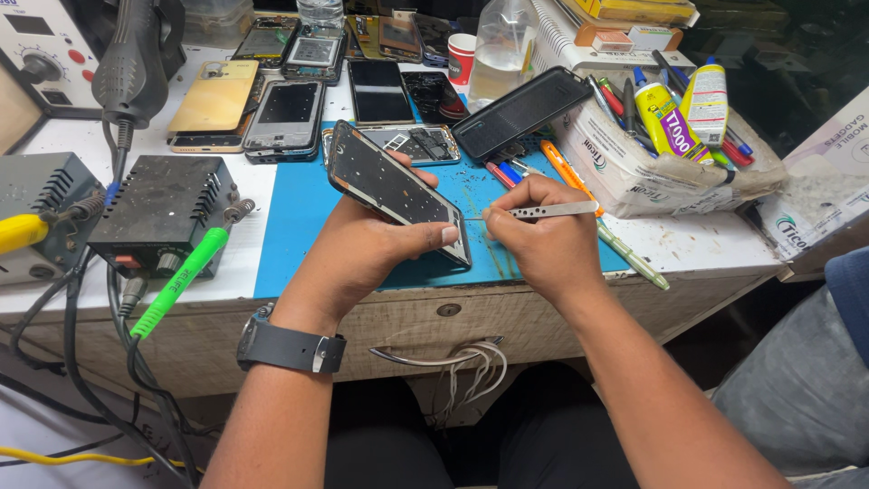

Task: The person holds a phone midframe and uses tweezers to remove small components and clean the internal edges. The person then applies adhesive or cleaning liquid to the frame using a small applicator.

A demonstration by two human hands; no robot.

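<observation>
**Phone frame held tilted over the blue mat, tweezers at its edge**

The left hand (362,249) has its grip closed around a dark phone frame (394,190), held tilted above the blue mat (299,226) near the front edge of the worktop (226,272). The right hand (543,240) pinches silver tweezers (552,210), whose tip meets the frame's right edge.

To the right sits a white cardboard box (634,172) with torn, sagging walls, crammed with pens and two glue bottles: a yellow one with a purple label (665,122) and a yellow one with a white label (708,101). A black phone (520,109) leans on the box's left rim. A second white carton (815,199) overhangs the worktop's right corner.

Behind the mat lie rows of opened phones (290,113) and a gold back cover (215,95). A black power unit (163,208) with a green probe (176,281) fills the left side. The only bare room is the mat strip just beneath the hands.
</observation>
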